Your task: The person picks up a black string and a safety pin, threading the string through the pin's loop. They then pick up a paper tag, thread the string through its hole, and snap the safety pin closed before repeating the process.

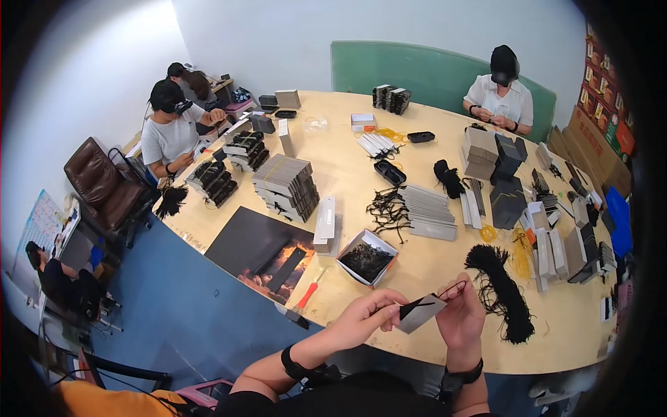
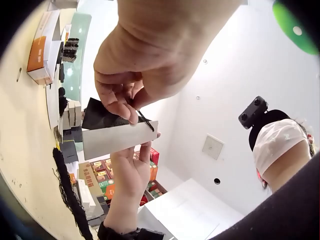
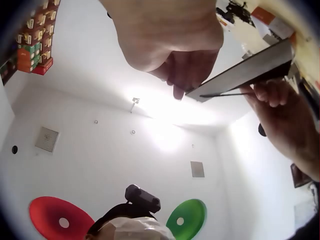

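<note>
Left hand: pinching black cord | right hand: fingers bent at the grey card's far end, pinching or just propping, I can't tell | card: aloft between both hands, by the table's near edge | box beyond, black bundle rightward

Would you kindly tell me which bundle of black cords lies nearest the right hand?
The long bundle of black cords on the table, just right of the right hand; the other bundles lie farther away.
</note>
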`<state>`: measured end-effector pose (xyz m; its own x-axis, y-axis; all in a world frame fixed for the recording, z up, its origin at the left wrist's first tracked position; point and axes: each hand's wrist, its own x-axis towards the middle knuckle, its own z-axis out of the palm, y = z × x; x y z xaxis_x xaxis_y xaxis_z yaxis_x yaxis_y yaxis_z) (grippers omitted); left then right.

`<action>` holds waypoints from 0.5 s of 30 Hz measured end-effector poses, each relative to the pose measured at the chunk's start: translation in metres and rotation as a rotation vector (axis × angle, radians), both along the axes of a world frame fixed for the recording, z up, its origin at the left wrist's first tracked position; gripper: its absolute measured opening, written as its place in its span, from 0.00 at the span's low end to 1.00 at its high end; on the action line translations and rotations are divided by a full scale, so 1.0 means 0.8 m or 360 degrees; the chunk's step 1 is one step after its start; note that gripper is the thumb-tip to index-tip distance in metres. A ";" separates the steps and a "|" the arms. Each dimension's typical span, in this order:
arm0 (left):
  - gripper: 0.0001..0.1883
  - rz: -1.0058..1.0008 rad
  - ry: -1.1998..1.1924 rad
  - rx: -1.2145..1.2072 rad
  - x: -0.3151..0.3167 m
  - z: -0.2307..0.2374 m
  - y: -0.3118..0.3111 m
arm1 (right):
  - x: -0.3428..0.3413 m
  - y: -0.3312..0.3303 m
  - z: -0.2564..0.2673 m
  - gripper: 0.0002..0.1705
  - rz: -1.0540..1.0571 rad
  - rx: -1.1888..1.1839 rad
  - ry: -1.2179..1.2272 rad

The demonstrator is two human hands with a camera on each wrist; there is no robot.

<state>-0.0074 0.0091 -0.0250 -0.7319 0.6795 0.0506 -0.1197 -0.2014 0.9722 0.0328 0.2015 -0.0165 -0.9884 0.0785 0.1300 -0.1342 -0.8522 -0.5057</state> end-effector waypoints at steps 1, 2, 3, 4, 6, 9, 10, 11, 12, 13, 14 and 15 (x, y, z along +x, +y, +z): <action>0.11 -0.0002 -0.0011 0.0008 0.002 0.000 -0.002 | 0.000 0.002 -0.001 0.08 -0.0033 -0.0082 -0.0044; 0.11 0.0059 0.0065 -0.0079 0.004 0.001 -0.006 | -0.001 0.003 -0.004 0.08 -0.0033 -0.0072 -0.0052; 0.11 0.0122 0.0144 -0.0167 0.005 0.002 -0.009 | -0.002 0.004 -0.008 0.06 0.0009 -0.0012 -0.0004; 0.11 0.0208 0.0214 -0.0178 0.006 0.004 -0.012 | -0.003 0.005 -0.010 0.05 0.0051 0.0045 0.0044; 0.11 0.0254 0.0298 -0.0182 0.006 0.010 -0.014 | -0.005 0.002 -0.011 0.04 0.0081 0.0098 0.0012; 0.13 0.0272 0.0327 -0.0130 0.010 0.024 -0.014 | -0.010 -0.006 -0.009 0.05 0.0059 0.0231 -0.0010; 0.14 0.0249 0.0269 -0.0070 0.010 0.028 -0.014 | -0.011 -0.012 -0.006 0.05 -0.0120 0.0521 -0.0007; 0.14 0.0248 0.0267 -0.0068 0.008 0.030 -0.015 | -0.011 -0.018 -0.002 0.05 -0.0300 0.0811 -0.0005; 0.15 0.0254 0.0236 -0.0099 0.006 0.032 -0.015 | -0.009 -0.022 0.001 0.05 -0.0336 0.0746 0.0002; 0.16 0.0259 0.0201 -0.0132 0.005 0.034 -0.016 | -0.007 -0.026 0.003 0.05 -0.0334 0.0746 -0.0005; 0.16 0.0257 0.0194 -0.0136 0.004 0.038 -0.015 | -0.005 -0.030 0.006 0.07 -0.0300 0.0939 0.0080; 0.15 0.0241 0.0306 -0.0252 0.004 0.044 -0.012 | -0.005 -0.033 0.008 0.09 -0.0265 0.1131 0.0169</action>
<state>-0.0045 -0.0002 0.0103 -0.8130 0.5736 0.1000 0.0895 -0.0466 0.9949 0.0286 0.1748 -0.0100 -0.9501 0.0877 0.2995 -0.3120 -0.2876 -0.9055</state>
